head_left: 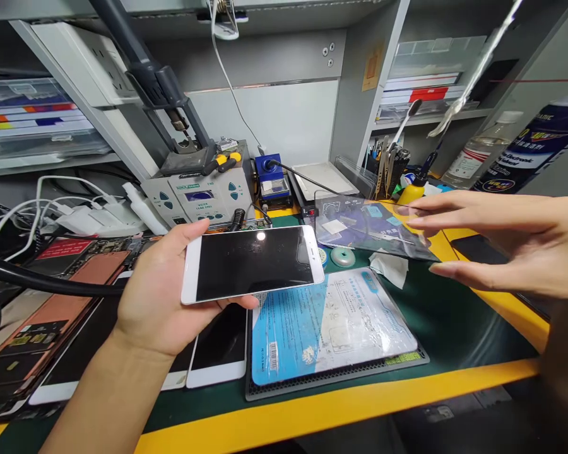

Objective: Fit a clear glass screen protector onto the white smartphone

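My left hand [165, 287] holds a white-framed smartphone [253, 261] by its left end, thumb at the upper edge and fingers beneath. Its black screen faces up, with a lamp's reflection and faint specks on it. On the right, my right hand [497, 243] is open, fingers and thumb apart. Its fingertips overlap the right end of a see-through printed plastic sheet [360, 227]; whether they touch it I cannot tell. Below the phone, a blue-and-white printed packet [336, 325] lies on a dark perforated pad [336, 381].
Phone parts and a copper-coloured panel [92, 277] lie at left, near another white-edged phone [220, 347]. Behind are a grey soldering station [203, 195], yellow-handled pliers [222, 162] and a blue iron holder [269, 176]. A spray can [532, 145] stands at right; a black cable [52, 280] crosses left.
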A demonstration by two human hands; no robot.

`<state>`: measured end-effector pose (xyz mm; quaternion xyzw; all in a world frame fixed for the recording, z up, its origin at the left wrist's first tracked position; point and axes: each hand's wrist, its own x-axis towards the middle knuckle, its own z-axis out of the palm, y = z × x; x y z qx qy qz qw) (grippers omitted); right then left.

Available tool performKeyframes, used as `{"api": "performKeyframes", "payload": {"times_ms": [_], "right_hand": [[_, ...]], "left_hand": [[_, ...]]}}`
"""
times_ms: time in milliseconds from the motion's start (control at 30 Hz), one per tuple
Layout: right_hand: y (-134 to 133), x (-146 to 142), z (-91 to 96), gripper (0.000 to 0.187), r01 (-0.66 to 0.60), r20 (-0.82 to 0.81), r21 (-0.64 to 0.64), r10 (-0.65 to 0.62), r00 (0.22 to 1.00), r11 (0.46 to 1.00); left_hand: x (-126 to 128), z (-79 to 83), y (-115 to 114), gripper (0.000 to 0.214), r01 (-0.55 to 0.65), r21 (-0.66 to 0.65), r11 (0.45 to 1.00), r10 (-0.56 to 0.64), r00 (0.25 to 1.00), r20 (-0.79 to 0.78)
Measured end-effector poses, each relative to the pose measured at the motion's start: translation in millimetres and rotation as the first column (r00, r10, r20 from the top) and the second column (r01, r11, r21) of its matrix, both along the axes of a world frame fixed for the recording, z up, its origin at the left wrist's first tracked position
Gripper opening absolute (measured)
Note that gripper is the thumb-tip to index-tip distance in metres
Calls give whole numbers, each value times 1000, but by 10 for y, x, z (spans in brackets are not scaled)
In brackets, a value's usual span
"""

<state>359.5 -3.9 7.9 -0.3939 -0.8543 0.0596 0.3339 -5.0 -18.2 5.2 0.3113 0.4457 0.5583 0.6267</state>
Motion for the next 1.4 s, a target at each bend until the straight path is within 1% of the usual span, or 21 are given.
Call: {"api": "performKeyframes", "payload": {"times_ms": [100, 200, 333, 400, 533, 667, 833, 1100, 1200, 1400], "right_hand": [[-3, -101, -6, 42, -8, -118, -16, 6, 993, 1000], [12, -226, -44, 46, -48, -153, -30, 43, 987, 998], [12, -399, -140, 58, -146, -95, -28, 143, 985, 989], [-2, -486, -191, 61, -195, -49, -21, 194, 980, 981], [-30, -610, -267, 57, -254, 5, 12, 254, 967, 967], [-37, -643, -305, 51, -303, 78, 37, 300, 951, 952], [-30, -659, -342, 44, -302, 177, 58, 288, 941, 952], [-38, -650, -370, 43, -295, 205, 42, 281, 938, 954], [-30, -617, -350, 41, -280, 220, 36, 266, 939, 959], [2, -492, -327, 46, -224, 266, 6, 214, 940, 975]], "left_hand": [[21, 7, -16, 37, 14, 23, 1000, -14, 1000, 15], [44, 13, -34, 32, 13, 17, 1000, -14, 999, 47], [57, -9, -47, 37, 66, -19, 998, -65, 995, 79], [60, -32, -47, 40, 101, -29, 994, -98, 992, 82], [72, -83, -38, 45, 176, -44, 983, -171, 980, 101], [82, -132, -38, 48, 251, -48, 967, -241, 959, 151], [99, -161, -53, 50, 295, -35, 955, -285, 944, 166], [212, -200, -49, 33, 251, -19, 968, -248, 964, 96], [218, -187, -50, 35, 241, -20, 970, -238, 966, 96], [178, -176, -27, 40, 214, -6, 977, -213, 973, 87]]}}
